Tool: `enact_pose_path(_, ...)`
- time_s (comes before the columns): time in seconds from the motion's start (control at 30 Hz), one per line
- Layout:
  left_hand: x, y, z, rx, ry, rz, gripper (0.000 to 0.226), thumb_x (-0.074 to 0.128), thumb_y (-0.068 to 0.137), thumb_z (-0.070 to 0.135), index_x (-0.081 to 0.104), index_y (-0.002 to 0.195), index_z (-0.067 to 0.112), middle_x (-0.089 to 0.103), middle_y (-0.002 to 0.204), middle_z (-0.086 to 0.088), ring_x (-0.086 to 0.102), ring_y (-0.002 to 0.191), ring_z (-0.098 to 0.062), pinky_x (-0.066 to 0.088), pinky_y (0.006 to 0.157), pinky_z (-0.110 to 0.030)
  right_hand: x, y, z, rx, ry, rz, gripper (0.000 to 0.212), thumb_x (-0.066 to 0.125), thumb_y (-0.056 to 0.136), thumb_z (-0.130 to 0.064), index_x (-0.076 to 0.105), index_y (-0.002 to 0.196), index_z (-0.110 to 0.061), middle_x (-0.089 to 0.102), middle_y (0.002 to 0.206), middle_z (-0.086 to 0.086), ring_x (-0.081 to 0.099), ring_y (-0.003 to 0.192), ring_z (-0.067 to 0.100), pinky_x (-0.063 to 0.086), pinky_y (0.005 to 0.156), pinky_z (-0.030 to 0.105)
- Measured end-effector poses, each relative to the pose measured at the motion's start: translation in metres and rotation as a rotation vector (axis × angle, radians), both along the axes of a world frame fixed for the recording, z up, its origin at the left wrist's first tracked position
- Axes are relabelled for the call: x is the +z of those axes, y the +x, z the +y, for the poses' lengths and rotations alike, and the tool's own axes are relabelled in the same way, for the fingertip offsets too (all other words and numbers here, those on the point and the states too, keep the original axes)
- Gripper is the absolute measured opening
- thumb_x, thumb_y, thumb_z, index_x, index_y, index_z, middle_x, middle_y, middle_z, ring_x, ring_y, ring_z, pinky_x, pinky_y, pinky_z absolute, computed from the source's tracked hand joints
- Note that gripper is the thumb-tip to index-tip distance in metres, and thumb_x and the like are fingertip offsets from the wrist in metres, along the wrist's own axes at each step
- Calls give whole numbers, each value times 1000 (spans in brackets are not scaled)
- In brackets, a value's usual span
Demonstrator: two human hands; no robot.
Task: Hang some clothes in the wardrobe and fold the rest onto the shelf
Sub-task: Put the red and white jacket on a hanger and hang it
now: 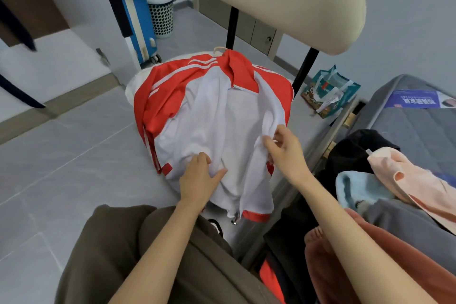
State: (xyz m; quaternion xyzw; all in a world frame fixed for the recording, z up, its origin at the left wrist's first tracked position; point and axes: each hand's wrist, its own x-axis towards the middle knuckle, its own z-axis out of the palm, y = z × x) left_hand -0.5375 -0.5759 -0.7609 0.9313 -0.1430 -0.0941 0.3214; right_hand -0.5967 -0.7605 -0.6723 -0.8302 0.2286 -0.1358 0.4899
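Observation:
A red and white track jacket (197, 116) lies front up and unzipped on the round seat of a chair. A pale hanger hook (218, 49) sticks out at its collar. My left hand (199, 180) grips the white fabric of the left front panel near the hem. My right hand (283, 148) pinches the edge of the right front panel beside the zipper. The zipper pull (234, 222) hangs at the bottom hem.
The chair's cream backrest (283, 0) rises behind the jacket. To the right is a bed (419, 126) with a pile of clothes: black (355, 150), light blue (355, 187), peach (414, 180) and pink (345, 254). A teal bag (328, 91), a bin (161, 15) and a blue case (138, 20) stand on the tiled floor.

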Motion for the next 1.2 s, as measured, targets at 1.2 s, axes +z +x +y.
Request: enact_pose_path(1.2, 68, 23, 2, 298, -603, 52, 14, 68, 76, 13, 56, 75, 21, 56, 56, 9, 55, 55, -5, 41, 59, -13, 45, 44, 2, 123, 234, -77, 20, 51, 100, -13, 37, 86, -10, 55, 89, 10, 70, 57, 25, 55, 52, 23)
